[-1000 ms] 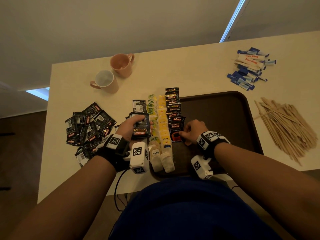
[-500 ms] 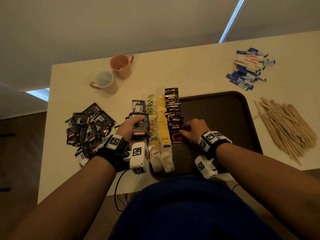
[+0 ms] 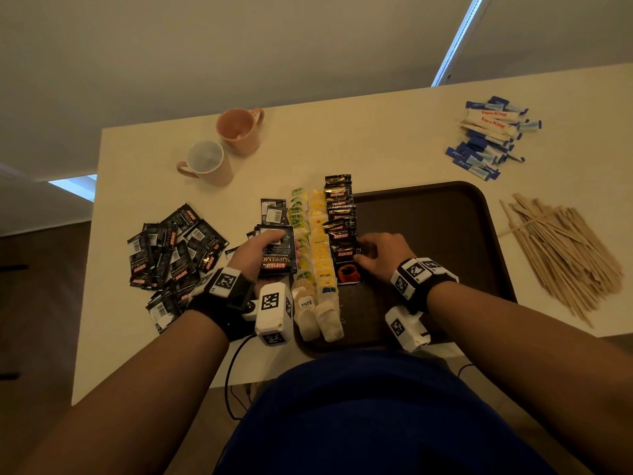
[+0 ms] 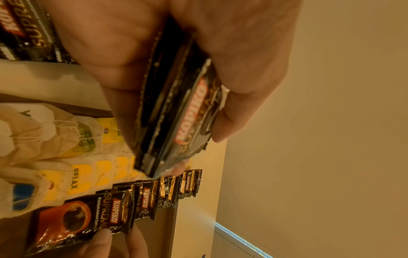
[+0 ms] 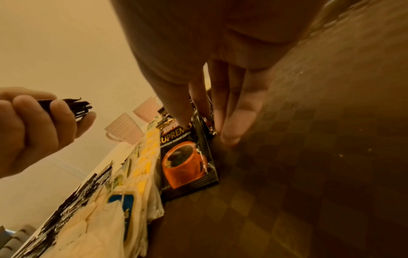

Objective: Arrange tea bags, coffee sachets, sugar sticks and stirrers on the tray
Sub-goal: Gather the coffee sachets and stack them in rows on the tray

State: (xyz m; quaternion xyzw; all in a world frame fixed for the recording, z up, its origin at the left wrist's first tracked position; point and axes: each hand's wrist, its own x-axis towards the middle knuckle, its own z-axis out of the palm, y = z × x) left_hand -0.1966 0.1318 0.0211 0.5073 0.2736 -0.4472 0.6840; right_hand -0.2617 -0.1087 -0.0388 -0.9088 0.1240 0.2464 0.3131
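A dark brown tray point(image 3: 428, 234) lies in front of me. Along its left side run two rows of tea bags point(image 3: 320, 255) and a row of black coffee sachets point(image 3: 339, 214). My left hand point(image 3: 263, 248) grips a stack of coffee sachets point(image 4: 176, 113) just left of the tea bags. My right hand point(image 3: 363, 250) rests on the tray, its straight fingertips point(image 5: 232, 125) touching the right edge of the nearest sachet point(image 5: 187, 160), which lies flat with a red cup printed on it. Sugar sticks point(image 3: 489, 138) and wooden stirrers point(image 3: 561, 255) lie on the table right of the tray.
A loose heap of coffee sachets point(image 3: 171, 252) covers the table at the left. Two pink mugs point(image 3: 239, 130) point(image 3: 205, 162) stand at the back left. The right part of the tray holds nothing. The table's near edge runs under my forearms.
My right hand has slid back and to the right off the nearest sachet, which now shows its red cup. The left hand and its stack have stayed put.
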